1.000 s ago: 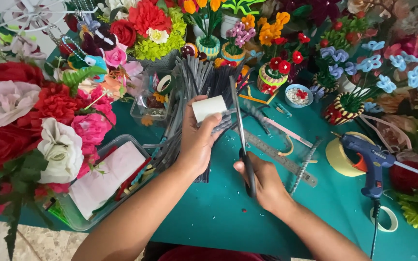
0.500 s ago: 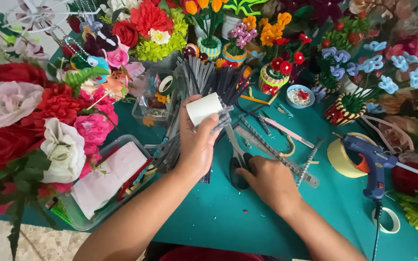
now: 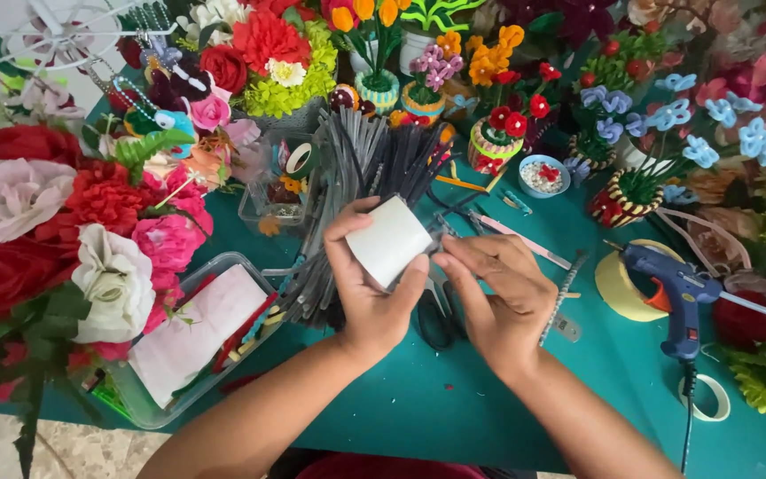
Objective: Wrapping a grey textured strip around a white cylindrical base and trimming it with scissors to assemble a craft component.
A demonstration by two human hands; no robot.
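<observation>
Head view: scissors (image 3: 439,312) under both hands, glue gun (image 3: 677,288) nr.

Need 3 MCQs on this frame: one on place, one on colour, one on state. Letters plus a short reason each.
1. Where is the blue glue gun?
A. on the table, to the right of the hands
B. in the clear tray
C. in the left hand

2. What colour is the table?
A. white
B. teal
C. red

3. What state is the white roll in?
A. lying on the table
B. held by the left hand
C. inside a pot

A: it rests beside a tape roll, right of the right hand.
B: bare teal surface shows.
B: left-hand fingers wrap it.
</observation>
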